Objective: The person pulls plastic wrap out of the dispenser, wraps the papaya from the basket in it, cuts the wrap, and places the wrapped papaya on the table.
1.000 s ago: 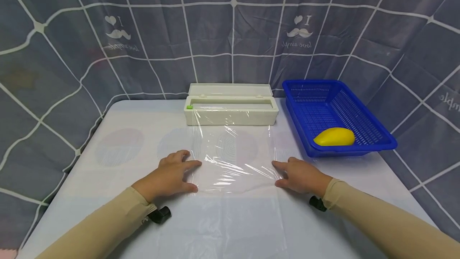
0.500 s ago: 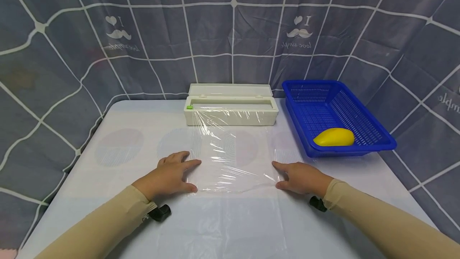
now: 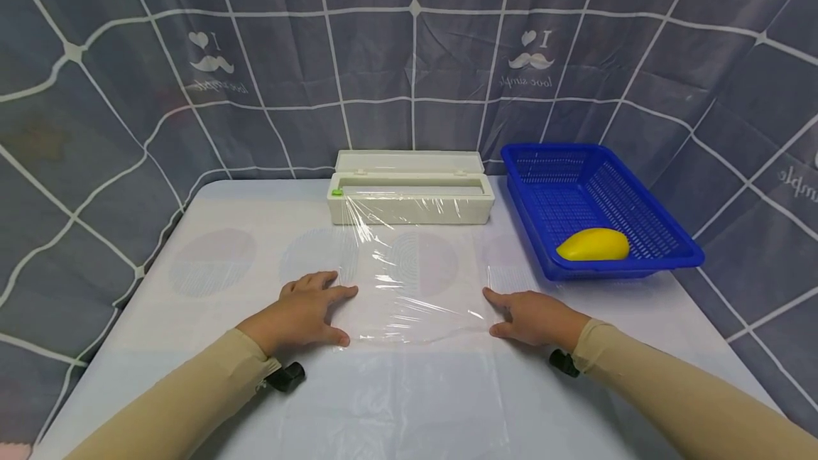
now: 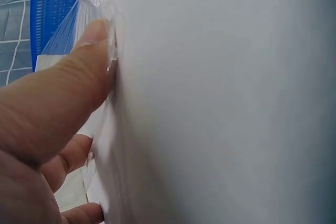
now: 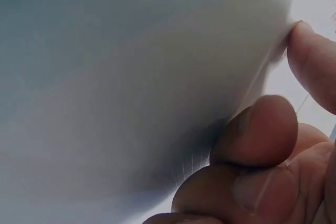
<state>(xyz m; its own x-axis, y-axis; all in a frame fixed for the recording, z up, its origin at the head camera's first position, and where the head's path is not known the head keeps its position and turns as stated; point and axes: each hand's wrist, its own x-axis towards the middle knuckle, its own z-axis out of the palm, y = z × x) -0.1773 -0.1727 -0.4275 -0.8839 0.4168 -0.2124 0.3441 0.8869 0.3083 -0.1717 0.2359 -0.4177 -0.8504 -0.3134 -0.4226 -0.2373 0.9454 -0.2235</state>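
A sheet of clear plastic wrap (image 3: 409, 289) stretches over the table from a long white wrap dispenser (image 3: 412, 211), whose lid stands up at the back. At the sheet's left near corner, my left hand (image 3: 297, 314) has its fingers spread, with thumb and index finger touching the wrap's edge. The left wrist view shows the film's bunched edge against the thumb (image 4: 79, 77). On the opposite side, my right hand (image 3: 540, 316) touches the wrap with its index finger and thumb apart. Its other fingers (image 5: 257, 135) are bent against the white surface in the right wrist view.
A blue perforated basket (image 3: 530, 233) stands at the right rear, holding a yellow mango-shaped fruit (image 3: 594, 244). A green slider (image 3: 336, 192) sits at the dispenser's left end. Grey checked curtain (image 3: 275, 55) encloses the back and sides of the white-covered table (image 3: 441, 403).
The wrap's creases and glints have shifted, mostly on its left side and near the dispenser. Both hands stay in nearly the same places.
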